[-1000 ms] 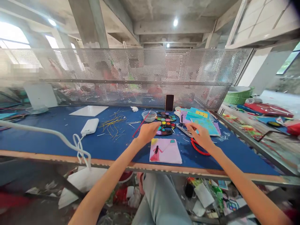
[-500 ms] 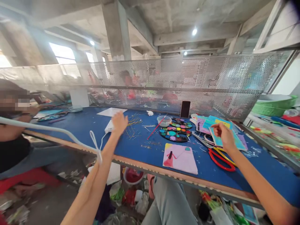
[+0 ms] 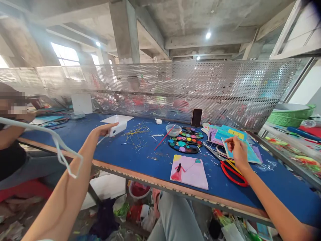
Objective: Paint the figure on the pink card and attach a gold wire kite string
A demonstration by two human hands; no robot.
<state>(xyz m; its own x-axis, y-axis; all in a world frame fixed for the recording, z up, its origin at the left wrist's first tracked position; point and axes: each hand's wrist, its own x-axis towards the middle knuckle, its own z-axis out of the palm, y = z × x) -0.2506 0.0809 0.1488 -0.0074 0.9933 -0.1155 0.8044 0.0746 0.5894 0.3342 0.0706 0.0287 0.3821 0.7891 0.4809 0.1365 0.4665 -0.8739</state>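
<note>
A white power bank (image 3: 118,129) is at the left-centre of the bench (image 3: 147,172), back from the front edge, with the fingers of the left hand (image 3: 106,130) gripping it from its left side. It is tilted, one end facing the viewer; whether it touches the bench cannot be told. A pale cable runs from near its lower end toward the front edge.

Behind it, toward the back edge, lies a flat white board (image 3: 106,118); just to its right are loose yellow stalks (image 3: 136,130). Farther right, a red brush (image 3: 162,140) leans across a clear bowl (image 3: 173,130), beside dark paint palettes (image 3: 184,146). A pink painted panel (image 3: 190,174) lies near the front edge.

Toward the right edge, the right hand (image 3: 237,150) is in front of blue painted panels (image 3: 252,152), its fingers curled closed toward the thumb; whether they pinch anything cannot be told. Red-handled scissors (image 3: 235,180) lie just below that hand. A phone (image 3: 196,117) stands upright at the back edge. Past the bench's left end, a co-worker sits (image 3: 10,167).
</note>
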